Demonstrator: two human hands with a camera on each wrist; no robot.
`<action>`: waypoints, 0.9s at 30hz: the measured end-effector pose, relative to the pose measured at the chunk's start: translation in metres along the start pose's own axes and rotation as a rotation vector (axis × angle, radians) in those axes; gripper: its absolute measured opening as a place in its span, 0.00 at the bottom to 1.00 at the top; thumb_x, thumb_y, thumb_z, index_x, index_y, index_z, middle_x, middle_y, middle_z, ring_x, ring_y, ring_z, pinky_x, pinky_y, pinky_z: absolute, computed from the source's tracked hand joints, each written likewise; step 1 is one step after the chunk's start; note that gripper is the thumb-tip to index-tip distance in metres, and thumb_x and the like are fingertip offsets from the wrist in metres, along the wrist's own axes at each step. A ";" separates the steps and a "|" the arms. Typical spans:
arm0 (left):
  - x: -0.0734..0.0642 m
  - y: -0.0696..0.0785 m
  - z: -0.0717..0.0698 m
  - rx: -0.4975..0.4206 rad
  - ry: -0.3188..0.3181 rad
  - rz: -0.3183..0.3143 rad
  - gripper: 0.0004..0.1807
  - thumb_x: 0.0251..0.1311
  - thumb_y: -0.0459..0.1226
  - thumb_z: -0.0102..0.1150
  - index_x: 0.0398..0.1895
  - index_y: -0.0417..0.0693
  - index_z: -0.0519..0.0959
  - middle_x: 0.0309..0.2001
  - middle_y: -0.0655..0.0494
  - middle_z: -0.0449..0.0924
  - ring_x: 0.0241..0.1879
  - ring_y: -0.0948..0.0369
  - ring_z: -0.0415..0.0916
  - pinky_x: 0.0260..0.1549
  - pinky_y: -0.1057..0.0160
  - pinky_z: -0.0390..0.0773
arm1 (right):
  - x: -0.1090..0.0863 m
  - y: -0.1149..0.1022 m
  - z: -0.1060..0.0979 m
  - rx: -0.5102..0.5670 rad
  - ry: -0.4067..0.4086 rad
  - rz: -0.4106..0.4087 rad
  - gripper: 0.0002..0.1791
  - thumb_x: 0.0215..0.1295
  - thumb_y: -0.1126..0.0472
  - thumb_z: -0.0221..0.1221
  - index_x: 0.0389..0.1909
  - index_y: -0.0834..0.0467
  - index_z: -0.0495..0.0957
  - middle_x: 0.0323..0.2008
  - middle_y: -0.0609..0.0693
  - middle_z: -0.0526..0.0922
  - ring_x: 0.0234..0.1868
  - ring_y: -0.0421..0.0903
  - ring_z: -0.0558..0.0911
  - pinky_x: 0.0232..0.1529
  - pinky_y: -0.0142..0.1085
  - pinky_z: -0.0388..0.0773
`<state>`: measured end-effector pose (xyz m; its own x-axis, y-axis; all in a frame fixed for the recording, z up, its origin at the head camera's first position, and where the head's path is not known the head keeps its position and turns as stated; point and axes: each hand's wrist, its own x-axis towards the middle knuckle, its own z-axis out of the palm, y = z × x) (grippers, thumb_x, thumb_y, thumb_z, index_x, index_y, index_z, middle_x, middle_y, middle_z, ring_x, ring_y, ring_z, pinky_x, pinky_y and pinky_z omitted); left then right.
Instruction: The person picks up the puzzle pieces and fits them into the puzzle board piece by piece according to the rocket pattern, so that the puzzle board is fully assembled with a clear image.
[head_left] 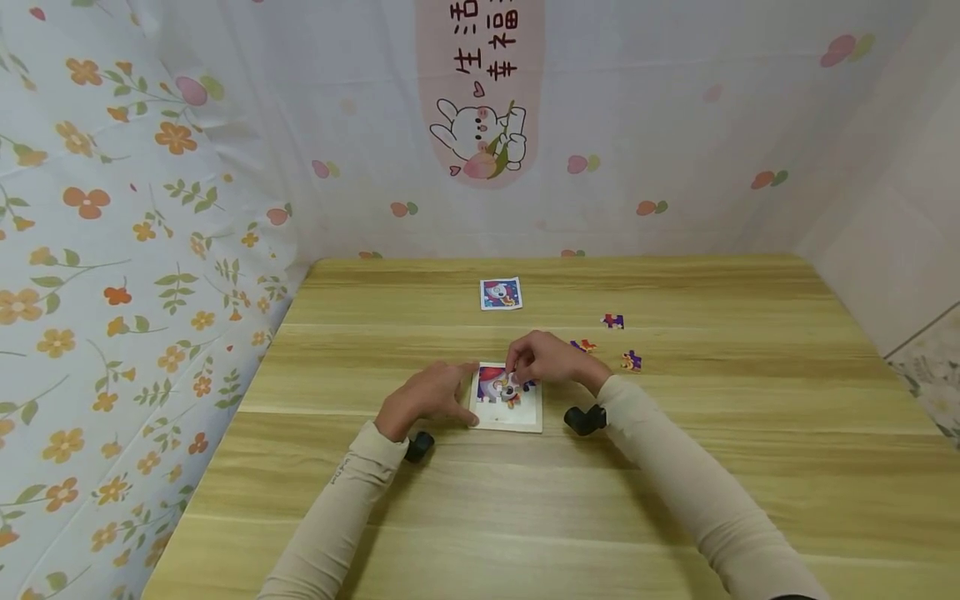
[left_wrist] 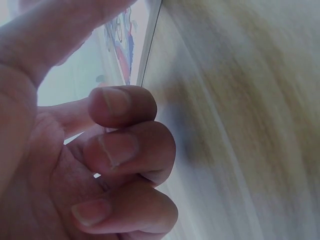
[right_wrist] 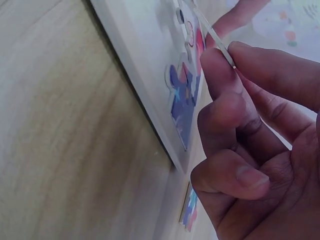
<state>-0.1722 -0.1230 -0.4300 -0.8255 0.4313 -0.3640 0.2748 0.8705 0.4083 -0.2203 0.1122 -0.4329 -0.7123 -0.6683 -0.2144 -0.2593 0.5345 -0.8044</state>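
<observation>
A square white puzzle tray (head_left: pixel 510 418) lies on the table, partly filled with coloured pieces (head_left: pixel 491 385) along its upper part. My left hand (head_left: pixel 429 395) rests at the tray's left edge, thumb low and index finger near the upper corner; its other fingers bend in the left wrist view. Over the tray's upper right is my right hand (head_left: pixel 553 360). Its thumb and index finger pinch a thin puzzle piece (right_wrist: pixel 217 37), seen edge-on in the right wrist view. A purple and blue puzzle piece (right_wrist: pixel 181 107) lies on the tray below that hand.
Several loose puzzle pieces (head_left: pixel 632 361) lie right of the tray. Behind it is a small picture card (head_left: pixel 501 294) of the same character. The wood-grain table (head_left: pixel 525 517) ends at a printed cloth (head_left: pixel 360 150) at the back and left.
</observation>
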 end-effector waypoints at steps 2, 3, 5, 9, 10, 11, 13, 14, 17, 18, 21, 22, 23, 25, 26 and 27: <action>0.000 -0.001 0.000 0.002 0.003 0.001 0.51 0.48 0.49 0.78 0.75 0.48 0.64 0.22 0.58 0.64 0.27 0.60 0.63 0.26 0.63 0.63 | 0.000 0.000 0.001 -0.004 0.008 0.000 0.05 0.60 0.72 0.63 0.36 0.62 0.83 0.26 0.52 0.84 0.25 0.40 0.75 0.29 0.32 0.73; 0.001 -0.001 0.000 0.001 0.003 0.005 0.51 0.48 0.49 0.78 0.75 0.48 0.64 0.22 0.58 0.64 0.27 0.60 0.63 0.26 0.63 0.63 | 0.001 0.000 0.002 -0.007 0.011 0.003 0.05 0.60 0.72 0.63 0.36 0.62 0.83 0.26 0.52 0.84 0.25 0.40 0.75 0.29 0.32 0.73; 0.001 -0.001 0.001 -0.003 0.003 0.011 0.51 0.48 0.49 0.79 0.75 0.47 0.65 0.21 0.58 0.63 0.24 0.61 0.61 0.25 0.63 0.62 | 0.002 0.000 0.003 -0.013 0.017 0.011 0.05 0.60 0.71 0.63 0.36 0.62 0.83 0.26 0.52 0.84 0.25 0.40 0.75 0.29 0.32 0.73; 0.000 -0.002 0.001 -0.013 0.004 0.021 0.51 0.47 0.48 0.79 0.75 0.46 0.65 0.19 0.59 0.63 0.21 0.62 0.60 0.24 0.64 0.61 | 0.004 0.002 0.006 -0.041 0.030 0.023 0.04 0.61 0.70 0.64 0.36 0.61 0.84 0.27 0.51 0.84 0.25 0.40 0.75 0.30 0.32 0.72; 0.000 -0.002 0.001 -0.016 0.006 0.023 0.51 0.47 0.48 0.79 0.75 0.46 0.65 0.18 0.59 0.63 0.21 0.62 0.60 0.23 0.64 0.61 | 0.005 0.002 0.007 -0.050 0.034 0.020 0.04 0.61 0.70 0.64 0.36 0.61 0.84 0.27 0.51 0.84 0.25 0.40 0.75 0.30 0.32 0.72; 0.000 -0.002 0.001 -0.017 0.008 0.026 0.51 0.47 0.48 0.79 0.75 0.46 0.65 0.18 0.59 0.63 0.21 0.62 0.60 0.23 0.64 0.61 | 0.005 0.002 0.008 -0.061 0.037 0.019 0.04 0.61 0.69 0.64 0.36 0.60 0.84 0.27 0.51 0.84 0.26 0.40 0.75 0.30 0.32 0.73; -0.001 -0.002 0.001 -0.017 0.013 0.030 0.51 0.47 0.48 0.79 0.75 0.46 0.65 0.18 0.59 0.62 0.21 0.62 0.59 0.23 0.65 0.61 | 0.006 0.002 0.009 -0.083 0.042 0.013 0.03 0.62 0.68 0.64 0.35 0.60 0.84 0.27 0.50 0.83 0.26 0.40 0.75 0.30 0.32 0.72; -0.001 -0.002 0.001 -0.015 0.014 0.032 0.52 0.47 0.48 0.79 0.75 0.46 0.65 0.18 0.59 0.62 0.20 0.62 0.59 0.23 0.65 0.60 | 0.006 0.001 0.009 -0.091 0.044 0.015 0.03 0.62 0.68 0.65 0.35 0.60 0.84 0.27 0.50 0.83 0.26 0.40 0.75 0.30 0.32 0.72; 0.000 -0.001 0.001 -0.009 0.008 0.023 0.52 0.47 0.49 0.79 0.75 0.47 0.64 0.19 0.60 0.61 0.21 0.63 0.58 0.22 0.64 0.59 | 0.006 0.000 0.010 -0.125 0.055 0.023 0.02 0.62 0.67 0.65 0.35 0.59 0.83 0.28 0.49 0.83 0.27 0.40 0.75 0.31 0.31 0.71; 0.000 -0.001 0.001 -0.011 0.005 0.019 0.52 0.47 0.49 0.79 0.76 0.47 0.64 0.19 0.60 0.61 0.21 0.62 0.58 0.22 0.64 0.59 | 0.006 0.000 0.010 -0.135 0.060 0.028 0.02 0.62 0.67 0.65 0.35 0.58 0.83 0.28 0.49 0.82 0.27 0.40 0.75 0.31 0.31 0.71; 0.000 0.000 0.000 -0.017 -0.002 0.004 0.52 0.48 0.49 0.79 0.76 0.47 0.64 0.20 0.59 0.61 0.21 0.62 0.58 0.22 0.64 0.59 | 0.006 -0.002 0.010 -0.161 0.073 0.040 0.02 0.62 0.66 0.66 0.35 0.58 0.83 0.28 0.49 0.82 0.27 0.41 0.74 0.31 0.31 0.70; 0.000 0.000 0.000 -0.023 -0.002 0.002 0.52 0.48 0.48 0.79 0.76 0.48 0.64 0.20 0.59 0.61 0.21 0.62 0.58 0.22 0.64 0.59 | 0.005 -0.003 0.011 -0.169 0.078 0.043 0.02 0.62 0.66 0.66 0.35 0.58 0.83 0.28 0.49 0.81 0.27 0.41 0.74 0.31 0.31 0.70; 0.000 0.000 -0.001 -0.028 -0.002 0.002 0.51 0.48 0.48 0.79 0.75 0.47 0.64 0.19 0.59 0.61 0.21 0.62 0.58 0.21 0.64 0.59 | 0.005 -0.003 0.011 -0.178 0.082 0.046 0.02 0.62 0.66 0.66 0.35 0.57 0.83 0.28 0.49 0.81 0.28 0.41 0.74 0.31 0.31 0.70; -0.001 0.001 -0.001 -0.034 -0.004 0.002 0.51 0.48 0.48 0.79 0.75 0.47 0.64 0.19 0.59 0.60 0.20 0.62 0.58 0.21 0.64 0.59 | 0.004 -0.004 0.012 -0.195 0.091 0.048 0.02 0.62 0.66 0.66 0.34 0.57 0.83 0.27 0.49 0.81 0.27 0.41 0.74 0.31 0.31 0.69; -0.001 0.001 -0.001 -0.037 -0.006 0.002 0.51 0.48 0.48 0.79 0.75 0.47 0.64 0.18 0.59 0.60 0.20 0.62 0.57 0.21 0.64 0.58 | 0.004 -0.004 0.012 -0.205 0.095 0.046 0.02 0.62 0.66 0.66 0.34 0.57 0.83 0.27 0.49 0.81 0.27 0.41 0.74 0.31 0.31 0.69; -0.001 0.001 -0.001 -0.039 -0.007 0.003 0.51 0.48 0.47 0.79 0.75 0.47 0.64 0.18 0.59 0.60 0.20 0.62 0.57 0.21 0.64 0.58 | 0.004 -0.005 0.013 -0.215 0.099 0.043 0.02 0.62 0.65 0.66 0.34 0.57 0.83 0.27 0.48 0.81 0.27 0.40 0.74 0.31 0.31 0.69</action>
<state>-0.1717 -0.1228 -0.4288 -0.8213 0.4357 -0.3684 0.2580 0.8595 0.4413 -0.2131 0.1006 -0.4368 -0.7836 -0.5941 -0.1818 -0.3526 0.6661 -0.6572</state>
